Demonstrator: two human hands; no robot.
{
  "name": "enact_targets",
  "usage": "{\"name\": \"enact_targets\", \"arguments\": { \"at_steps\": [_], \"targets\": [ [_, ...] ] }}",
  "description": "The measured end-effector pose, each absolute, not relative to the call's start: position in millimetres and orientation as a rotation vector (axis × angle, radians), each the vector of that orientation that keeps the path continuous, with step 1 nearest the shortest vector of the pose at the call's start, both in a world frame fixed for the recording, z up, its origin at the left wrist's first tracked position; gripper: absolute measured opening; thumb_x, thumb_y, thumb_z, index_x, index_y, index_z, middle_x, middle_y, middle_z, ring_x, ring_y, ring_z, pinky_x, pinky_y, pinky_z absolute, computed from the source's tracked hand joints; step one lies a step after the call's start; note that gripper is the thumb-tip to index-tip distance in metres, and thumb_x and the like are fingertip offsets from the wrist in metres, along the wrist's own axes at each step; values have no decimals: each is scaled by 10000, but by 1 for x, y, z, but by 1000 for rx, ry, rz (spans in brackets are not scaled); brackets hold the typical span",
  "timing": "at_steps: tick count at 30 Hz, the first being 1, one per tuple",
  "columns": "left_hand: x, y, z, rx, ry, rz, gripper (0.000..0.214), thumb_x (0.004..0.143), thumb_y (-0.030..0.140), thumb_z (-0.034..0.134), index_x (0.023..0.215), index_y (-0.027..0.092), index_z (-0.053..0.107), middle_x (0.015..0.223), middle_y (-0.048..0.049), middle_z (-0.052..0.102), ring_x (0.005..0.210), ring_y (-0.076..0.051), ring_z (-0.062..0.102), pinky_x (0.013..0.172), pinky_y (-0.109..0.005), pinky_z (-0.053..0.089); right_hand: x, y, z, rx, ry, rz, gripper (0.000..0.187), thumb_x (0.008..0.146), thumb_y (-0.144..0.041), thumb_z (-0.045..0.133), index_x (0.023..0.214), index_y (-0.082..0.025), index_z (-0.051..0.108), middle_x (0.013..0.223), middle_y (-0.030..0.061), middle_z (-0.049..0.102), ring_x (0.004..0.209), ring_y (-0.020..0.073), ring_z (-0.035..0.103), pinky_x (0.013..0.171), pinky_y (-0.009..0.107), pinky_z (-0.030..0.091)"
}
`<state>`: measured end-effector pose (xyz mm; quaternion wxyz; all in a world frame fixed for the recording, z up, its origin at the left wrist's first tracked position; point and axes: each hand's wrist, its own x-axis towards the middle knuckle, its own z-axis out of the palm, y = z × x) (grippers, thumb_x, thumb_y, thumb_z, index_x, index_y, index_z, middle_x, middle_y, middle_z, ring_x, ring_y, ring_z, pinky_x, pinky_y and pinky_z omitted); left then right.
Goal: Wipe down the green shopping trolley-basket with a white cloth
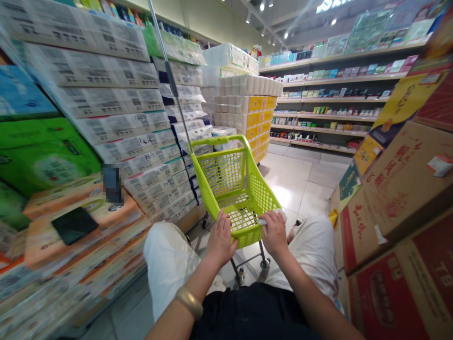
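Note:
A lime-green plastic shopping cart [262, 189] stands between my knees, its basket facing me. My left hand [222, 236] is on the near left corner of the basket, fingers over the rim and thumb along the outside. At the near right corner, my right hand [274, 230] presses a crumpled white wipe [282, 214] against the rim. Part of the wipe is hidden under the fingers; whether it is cloth or paper I cannot tell. The cart's handle [219, 140] is at the far side, and no goods show in the basket.
Stacked paper packs [116, 99] rise on the left. A dark phone-like slab [74, 225] lies on orange packs [38, 236]. Cardboard boxes [396, 189] stand close on the right. A thin metal pole [171, 78] rises beside the cart. Shelves [332, 99] line the back, beyond tiled floor [286, 174].

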<state>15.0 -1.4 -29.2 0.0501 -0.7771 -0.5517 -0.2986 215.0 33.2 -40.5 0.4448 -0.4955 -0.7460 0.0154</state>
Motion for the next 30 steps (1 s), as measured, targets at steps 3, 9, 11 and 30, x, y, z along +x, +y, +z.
{"name": "enact_targets", "arguments": {
  "at_steps": [3, 9, 11, 30],
  "targets": [
    [15, 0, -31, -2371, -1676, -908, 428, 701, 140, 568, 1106, 180, 434, 1299, -150, 457, 1413, -348, 258, 1088, -574, 386, 183, 17, -39, -1141, -1978, 80, 330, 762, -82, 462, 1009, -230, 622, 979, 41, 625, 1044, 217, 510, 1117, 452, 212],
    [11, -1, -31, -2377, -1651, -898, 414, 720, 164, 559, 1116, 186, 440, 1302, -148, 457, 1410, -342, 267, 1078, -572, 400, 171, 8, -32, -1017, -2137, 78, 362, 764, -100, 502, 1075, -250, 610, 1009, 32, 638, 1014, 207, 524, 1071, 396, 291],
    [11, -2, -30, -2379, -1658, -889, 422, 710, 159, 567, 1110, 188, 436, 1305, -142, 454, 1413, -340, 261, 1085, -564, 396, 191, 17, -33, -1056, -2082, 49, 333, 765, -93, 490, 1035, -239, 617, 996, 34, 638, 1013, 209, 526, 1075, 400, 287],
    [13, -4, -30, -2367, -1635, -905, 429, 684, 137, 590, 1080, 177, 429, 1279, -148, 455, 1392, -351, 287, 1085, -552, 394, 206, 23, -31, -1154, -2038, 48, 265, 768, -91, 492, 951, -227, 628, 953, 34, 627, 989, 205, 511, 1069, 382, 270]
  ]
}}
